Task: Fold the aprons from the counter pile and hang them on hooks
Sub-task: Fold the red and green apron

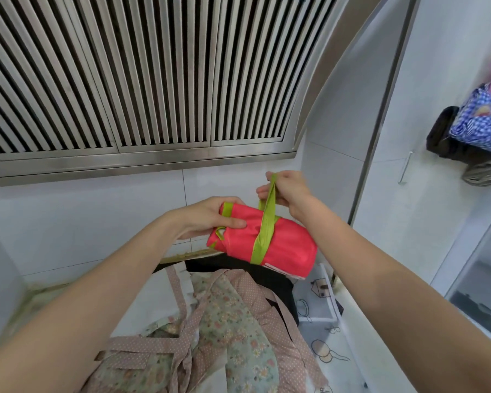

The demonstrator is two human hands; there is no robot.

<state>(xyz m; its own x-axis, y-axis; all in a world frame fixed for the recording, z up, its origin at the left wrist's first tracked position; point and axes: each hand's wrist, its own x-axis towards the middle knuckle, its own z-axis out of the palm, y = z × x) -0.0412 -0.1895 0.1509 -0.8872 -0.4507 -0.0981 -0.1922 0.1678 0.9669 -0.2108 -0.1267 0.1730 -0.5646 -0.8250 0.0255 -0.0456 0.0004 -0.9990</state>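
A red apron, folded into a tight bundle and wrapped by its lime-green strap, hangs in the air above the counter. My left hand grips the bundle's left end, thumb on top. My right hand pinches the green strap's loop and holds it up above the bundle. Below lies the pile: a floral apron with dotted pink trim, a black apron under it, and a white printed apron at the right.
A steel range hood with slatted filters hangs overhead. White tiled wall stands behind. At the far right, folded aprons, one blue checked and one black, hang against a white cabinet with a handle.
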